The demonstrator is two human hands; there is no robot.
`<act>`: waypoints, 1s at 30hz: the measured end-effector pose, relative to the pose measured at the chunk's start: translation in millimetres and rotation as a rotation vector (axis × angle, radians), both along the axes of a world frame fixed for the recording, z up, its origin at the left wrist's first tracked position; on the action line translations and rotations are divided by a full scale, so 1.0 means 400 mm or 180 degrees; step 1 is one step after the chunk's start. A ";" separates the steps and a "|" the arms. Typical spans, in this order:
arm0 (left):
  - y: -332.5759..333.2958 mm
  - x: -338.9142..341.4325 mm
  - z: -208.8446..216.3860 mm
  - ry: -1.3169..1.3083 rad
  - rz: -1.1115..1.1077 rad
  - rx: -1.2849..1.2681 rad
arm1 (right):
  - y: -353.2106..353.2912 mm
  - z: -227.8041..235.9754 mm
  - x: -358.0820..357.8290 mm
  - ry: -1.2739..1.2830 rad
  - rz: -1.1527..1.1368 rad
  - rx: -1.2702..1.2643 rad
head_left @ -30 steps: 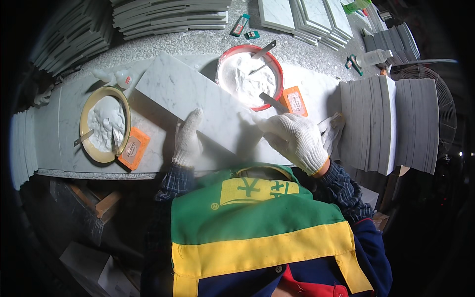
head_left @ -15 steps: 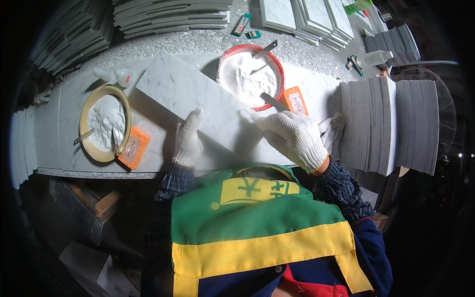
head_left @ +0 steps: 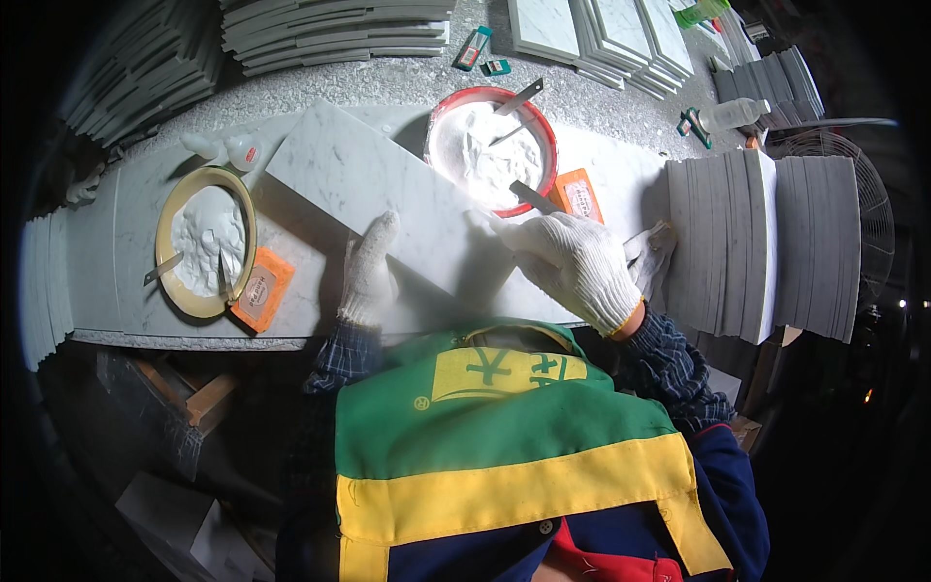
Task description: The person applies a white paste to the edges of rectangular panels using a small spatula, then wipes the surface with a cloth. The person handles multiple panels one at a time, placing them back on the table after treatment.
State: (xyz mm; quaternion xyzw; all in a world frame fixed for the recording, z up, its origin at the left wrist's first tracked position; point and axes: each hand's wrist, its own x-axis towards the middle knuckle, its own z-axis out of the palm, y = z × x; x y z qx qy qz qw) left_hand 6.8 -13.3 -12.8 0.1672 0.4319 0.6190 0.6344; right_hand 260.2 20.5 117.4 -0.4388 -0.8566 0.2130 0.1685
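Observation:
A long pale grey-veined marble tile [head_left: 364,160] lies slantwise across the white bench in front of me. My left hand [head_left: 370,274], in a white knit glove, grips its near left edge; the fingers beneath are hidden. My gloved right hand [head_left: 579,267] is closed in a pinch over the tile's right part, its fingertips near the surface. What it pinches, if anything, is hidden. Just beyond it, a flat metal blade [head_left: 533,198] runs into a red-rimmed bowl [head_left: 555,155] of white paste; I cannot tell whether the hand touches it. Another metal scraper [head_left: 521,97] stands in that bowl.
At left, a yellowish bowl [head_left: 249,209] of white paste holds blades, beside an orange packet [head_left: 264,289]. Another orange packet [head_left: 581,197] lies by the red bowl. Stacked tiles [head_left: 722,242] stand at right, with more stacks [head_left: 335,34] behind. A clear bottle [head_left: 734,115] lies back right.
My right hand has shifted very slightly, its wrist and knuckles a little to the left. The left hand, tile and bowls stay where they were.

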 end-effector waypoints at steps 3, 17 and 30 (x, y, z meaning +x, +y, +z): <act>-0.002 0.002 0.005 0.0050 0.0023 0.0059 | 0.002 0.003 -0.002 -0.0074 -0.0034 -0.0089; -0.001 0.002 0.014 0.0286 0.0004 0.0037 | 0.013 0.002 -0.004 0.0070 -0.0055 -0.0183; 0.000 0.008 0.015 0.0066 0.0140 0.0019 | 0.013 -0.003 -0.003 0.0036 -0.0032 -0.0079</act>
